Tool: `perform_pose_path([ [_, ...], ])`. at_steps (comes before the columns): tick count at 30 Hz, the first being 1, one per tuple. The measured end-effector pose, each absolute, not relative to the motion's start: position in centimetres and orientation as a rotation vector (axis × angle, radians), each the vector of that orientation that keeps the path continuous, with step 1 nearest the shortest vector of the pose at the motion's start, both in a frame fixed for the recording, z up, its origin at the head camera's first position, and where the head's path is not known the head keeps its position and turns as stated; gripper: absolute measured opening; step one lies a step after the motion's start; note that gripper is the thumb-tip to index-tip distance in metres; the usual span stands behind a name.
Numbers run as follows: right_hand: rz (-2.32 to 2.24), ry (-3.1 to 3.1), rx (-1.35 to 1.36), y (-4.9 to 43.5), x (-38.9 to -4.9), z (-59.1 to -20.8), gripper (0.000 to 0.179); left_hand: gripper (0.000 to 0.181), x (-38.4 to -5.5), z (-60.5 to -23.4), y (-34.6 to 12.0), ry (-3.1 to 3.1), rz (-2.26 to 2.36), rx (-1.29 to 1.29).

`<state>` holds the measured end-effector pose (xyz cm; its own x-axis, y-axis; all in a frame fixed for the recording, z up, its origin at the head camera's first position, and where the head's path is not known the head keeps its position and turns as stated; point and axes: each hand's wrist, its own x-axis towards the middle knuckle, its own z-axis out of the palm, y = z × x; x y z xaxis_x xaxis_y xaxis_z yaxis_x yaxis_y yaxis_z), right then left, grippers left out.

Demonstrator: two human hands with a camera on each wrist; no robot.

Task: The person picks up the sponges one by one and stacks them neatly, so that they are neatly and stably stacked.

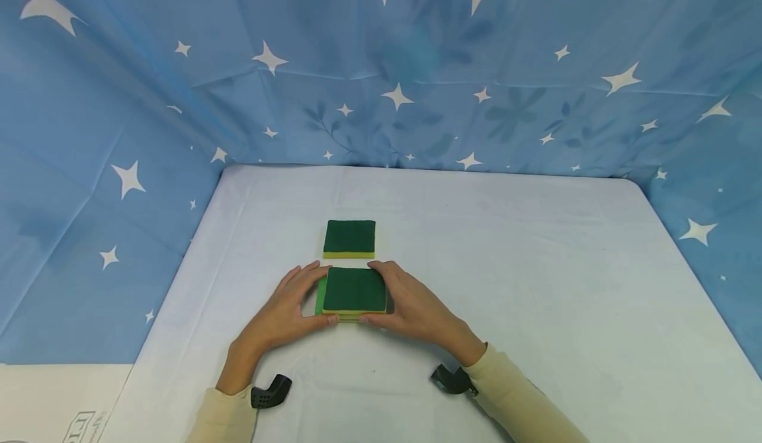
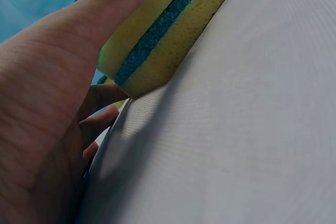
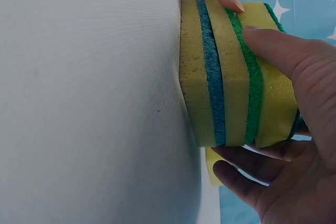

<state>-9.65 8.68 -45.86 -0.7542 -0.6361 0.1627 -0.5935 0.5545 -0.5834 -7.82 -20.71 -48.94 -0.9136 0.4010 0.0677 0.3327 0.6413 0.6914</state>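
Three sponges stand stacked on the table: a yellow sponge with a dark green scouring top [image 1: 354, 289], beneath it a bright green-topped sponge [image 3: 253, 87], and lowest a blue-topped sponge [image 3: 212, 77]. My left hand [image 1: 288, 311] holds the stack's left side, thumb at the front corner and fingers toward the back. From the right, my right hand [image 1: 419, 311] grips it, its thumb on the front face around the upper two sponges. The bright green layer juts out slightly left under the top one. Just behind lies a separate dark green-topped sponge [image 1: 350, 237], touched by neither hand.
A white cloth covers the table [image 1: 536, 284]. Blue curtain fabric with white stars [image 1: 381, 66] hangs behind and along both sides. At the lower left is a pale printed surface [image 1: 53, 397]. Black wrist devices [image 1: 270, 391] sit at both sleeves.
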Motion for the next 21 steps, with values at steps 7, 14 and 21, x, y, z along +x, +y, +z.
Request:
perform_pose_path([
  [7,-0.979,2.719,-1.101,8.69,-9.67,-45.92,0.09,0.087,-7.89,-49.08,-20.69,2.766,1.128,0.611],
  [14,-0.992,2.722,-1.105,8.69,-9.68,-45.95,0.088,0.086,-7.78,-49.0,-20.62,2.752,1.146,0.571],
  [21,-0.995,2.719,-1.086,8.64,-9.63,-46.06,0.088,0.091,-7.7,-48.93,-20.6,2.747,1.142,0.559],
])
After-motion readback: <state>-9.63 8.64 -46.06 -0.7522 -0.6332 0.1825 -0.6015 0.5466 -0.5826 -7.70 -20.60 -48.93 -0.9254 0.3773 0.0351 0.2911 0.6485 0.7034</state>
